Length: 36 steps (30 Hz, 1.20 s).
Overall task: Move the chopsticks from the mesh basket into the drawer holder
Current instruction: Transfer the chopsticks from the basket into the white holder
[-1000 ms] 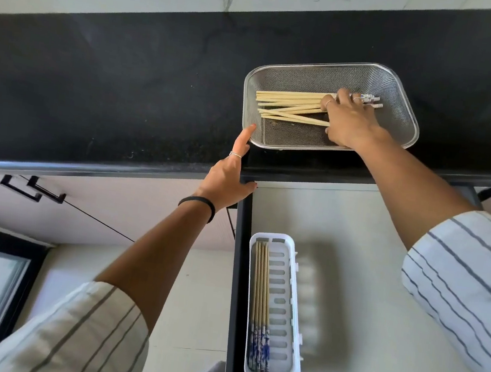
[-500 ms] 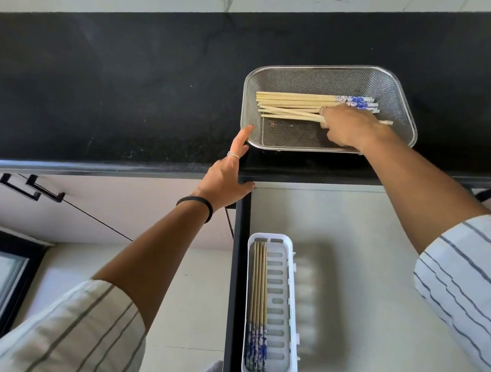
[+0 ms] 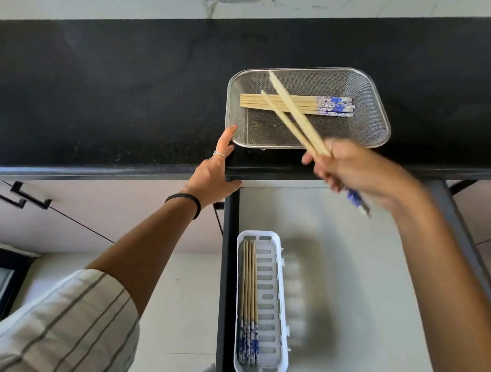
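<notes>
The pair of chopsticks (image 3: 293, 113) I'm carrying is in my right hand (image 3: 363, 175), fingers curled tight round them near the blue-patterned ends, which poke out below my palm; the bare tips angle up and left, above the mesh basket (image 3: 370, 90), so the pair isn't in the drawer yet. Hand's blurred, can't tell exactly which fingers do the pinching. More chopsticks (image 3: 294, 103) lie flat in the basket, side by side, patterned ends to the right, approx four or five, hard to count. Basket sits on the black counter (image 3: 95, 90) near its front edge. My left hand (image 3: 213, 175) rests at that edge, fingers straight, index tip touching or just beside the basket's near-left corner, not gripping anything. Below, in the open drawer (image 3: 348, 291), the white holder (image 3: 281, 314) already has a few chopsticks (image 3: 248, 294) lying along its left side, patterned ends toward me. To do this bit well, imo: turn the pair so it runs lengthwise w/ the holder, patterned ends toward me like the others, keep both sticks parallel, lower them into the free right part and let go low so they don't bounce out or land crosswise on the rim. Left hand should steady the basket so it doesn't slide off the edge.
</notes>
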{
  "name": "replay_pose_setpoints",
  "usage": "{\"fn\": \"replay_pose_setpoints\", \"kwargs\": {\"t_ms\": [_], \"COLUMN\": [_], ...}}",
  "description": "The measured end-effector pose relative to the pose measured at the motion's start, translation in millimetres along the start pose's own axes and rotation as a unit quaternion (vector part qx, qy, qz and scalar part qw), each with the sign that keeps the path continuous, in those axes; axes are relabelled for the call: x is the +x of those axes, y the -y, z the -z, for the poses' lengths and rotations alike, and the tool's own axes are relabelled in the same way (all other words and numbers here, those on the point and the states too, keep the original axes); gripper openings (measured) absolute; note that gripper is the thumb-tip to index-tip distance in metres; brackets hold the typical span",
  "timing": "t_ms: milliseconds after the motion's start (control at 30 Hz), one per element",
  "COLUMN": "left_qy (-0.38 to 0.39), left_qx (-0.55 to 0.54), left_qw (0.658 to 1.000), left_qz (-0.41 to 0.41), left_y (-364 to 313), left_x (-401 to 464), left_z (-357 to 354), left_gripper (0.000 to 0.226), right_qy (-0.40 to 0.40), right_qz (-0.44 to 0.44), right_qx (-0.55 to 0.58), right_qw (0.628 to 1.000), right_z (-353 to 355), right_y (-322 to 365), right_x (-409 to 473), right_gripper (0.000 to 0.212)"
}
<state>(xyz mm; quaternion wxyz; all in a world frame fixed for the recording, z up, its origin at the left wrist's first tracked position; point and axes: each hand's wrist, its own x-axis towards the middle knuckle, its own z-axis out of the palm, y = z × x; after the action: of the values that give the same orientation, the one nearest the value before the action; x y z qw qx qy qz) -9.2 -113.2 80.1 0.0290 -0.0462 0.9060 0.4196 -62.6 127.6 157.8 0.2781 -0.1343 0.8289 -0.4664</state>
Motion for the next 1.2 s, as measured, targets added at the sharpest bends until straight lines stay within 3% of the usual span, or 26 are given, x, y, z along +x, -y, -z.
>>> {"fn": "replay_pose_setpoints", "kwargs": {"t_ms": [100, 267, 433, 567, 1000, 1200], "left_qy": [-0.001, -0.005, 0.0, -0.007, -0.021, -0.017], "left_qx": [-0.016, -0.02, -0.018, -0.015, -0.02, -0.019], "left_qw": [1.0, 1.0, 1.0, 1.0, 0.999, 1.0], "left_qz": [-0.001, 0.01, 0.012, 0.006, 0.013, 0.004], "left_y": [0, -1, 0, 3, 15, 16], "left_x": [0, 1, 3, 4, 11, 13], "left_z": [0, -1, -2, -3, -2, -2], "left_gripper": [0.105, 0.107, 0.108, 0.107, 0.106, 0.107], "right_qy": [0.053, 0.112, 0.061, 0.033, -0.07, -0.099], "right_qz": [-0.043, -0.15, -0.254, -0.304, -0.266, -0.237], "right_qx": [0.084, 0.127, 0.188, 0.169, -0.057, -0.086], "right_qw": [0.994, 0.974, 0.947, 0.937, 0.96, 0.963], "right_z": [-28, -80, -143, -183, -231, -243], "right_y": [-31, -88, -123, -138, -147, -157], "right_x": [-39, -80, -97, -95, -69, -70], "right_gripper": [0.025, 0.02, 0.018, 0.026, 0.035, 0.051]}}
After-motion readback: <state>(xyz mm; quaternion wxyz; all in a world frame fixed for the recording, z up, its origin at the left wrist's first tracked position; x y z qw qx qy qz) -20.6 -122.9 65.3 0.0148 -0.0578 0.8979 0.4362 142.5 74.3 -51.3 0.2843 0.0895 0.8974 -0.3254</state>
